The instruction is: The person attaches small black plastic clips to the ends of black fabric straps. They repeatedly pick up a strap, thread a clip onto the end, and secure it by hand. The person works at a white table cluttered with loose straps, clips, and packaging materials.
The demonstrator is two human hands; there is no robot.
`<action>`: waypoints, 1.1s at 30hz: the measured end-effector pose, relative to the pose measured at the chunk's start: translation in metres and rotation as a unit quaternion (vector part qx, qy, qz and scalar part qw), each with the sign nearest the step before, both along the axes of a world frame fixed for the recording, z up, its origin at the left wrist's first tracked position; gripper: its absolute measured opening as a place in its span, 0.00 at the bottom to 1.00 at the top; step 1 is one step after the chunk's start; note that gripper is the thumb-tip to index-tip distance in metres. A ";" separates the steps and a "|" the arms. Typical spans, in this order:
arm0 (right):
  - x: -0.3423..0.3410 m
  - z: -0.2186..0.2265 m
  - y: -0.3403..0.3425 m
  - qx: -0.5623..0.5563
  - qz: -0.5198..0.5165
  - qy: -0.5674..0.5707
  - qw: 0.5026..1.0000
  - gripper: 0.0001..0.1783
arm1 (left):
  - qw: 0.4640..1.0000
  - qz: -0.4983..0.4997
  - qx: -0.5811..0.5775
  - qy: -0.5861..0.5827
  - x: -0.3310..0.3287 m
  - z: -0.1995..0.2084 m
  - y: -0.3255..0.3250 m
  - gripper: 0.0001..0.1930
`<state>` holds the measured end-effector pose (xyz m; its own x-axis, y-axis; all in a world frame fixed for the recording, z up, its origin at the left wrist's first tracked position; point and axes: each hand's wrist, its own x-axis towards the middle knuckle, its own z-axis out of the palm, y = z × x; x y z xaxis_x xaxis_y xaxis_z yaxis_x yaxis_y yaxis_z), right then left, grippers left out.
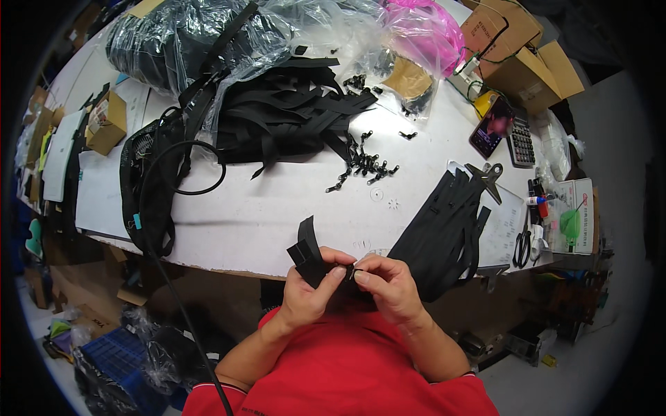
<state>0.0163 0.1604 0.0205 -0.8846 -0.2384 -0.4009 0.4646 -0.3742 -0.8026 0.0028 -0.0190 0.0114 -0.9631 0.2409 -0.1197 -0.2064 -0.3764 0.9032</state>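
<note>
First: Starting at the left of the worktop (pixel 270 225), noting what?

Second: Noting a clear-wrapped bundle (pixel 166 55) and, to its right, a heap of loose black tapes (pixel 284 118), lying well apart from both hands.

First: Coming to the left hand (pixel 305 295), finding it grasping or released?

Second: Grasping. Holding a black strip (pixel 306 243) between thumb and fingers, folded or bent over, projecting upward at the worktop's near edge.

First: And at the fingertips?

Second: Pinching a small dark piece (pixel 351 273), too small to identify surely, against the strip's near end with the right hand (pixel 393 284). Seeing loose black sliders (pixel 368 165) lying beyond.

First: Judging the step as what, and calling for what next?

Second: Judging it as probably fitting a slider to the strip, apparently not yet complete. Calling for steadying the strip on the left, aligning the piece squarely on the right, and avoiding any twisting.

First: Closing on the far right?

Second: Recording a bundle of black strips (pixel 440 232) lying beside the right hand, a dark clip (pixel 488 182) at its far end, a phone (pixel 491 132) and a calculator (pixel 522 144).
</note>
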 end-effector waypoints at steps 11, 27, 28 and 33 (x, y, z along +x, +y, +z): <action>-0.006 0.001 0.002 0.003 0.026 -0.003 1.000 0.03 | 0.991 -0.040 0.084 -0.095 0.003 -0.001 -0.004 0.09; -0.002 0.002 -0.013 0.116 -0.042 0.061 0.990 0.06 | 0.998 -0.029 0.040 -0.024 0.003 -0.013 -0.003 0.08; -0.001 0.002 -0.011 0.170 -0.017 0.097 0.981 0.06 | 0.999 -0.015 0.024 -0.019 0.003 -0.009 0.000 0.08; -0.002 -0.004 -0.008 0.316 -0.005 0.240 0.918 0.06 | 0.992 0.025 -0.046 0.117 0.003 -0.017 0.004 0.10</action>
<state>0.0142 0.1521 0.0162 -0.9962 -0.0842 -0.0198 -0.0005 0.2347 -0.9721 0.0062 -0.0154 -0.0052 -0.9775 0.1912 0.0891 0.0294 -0.2945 0.9552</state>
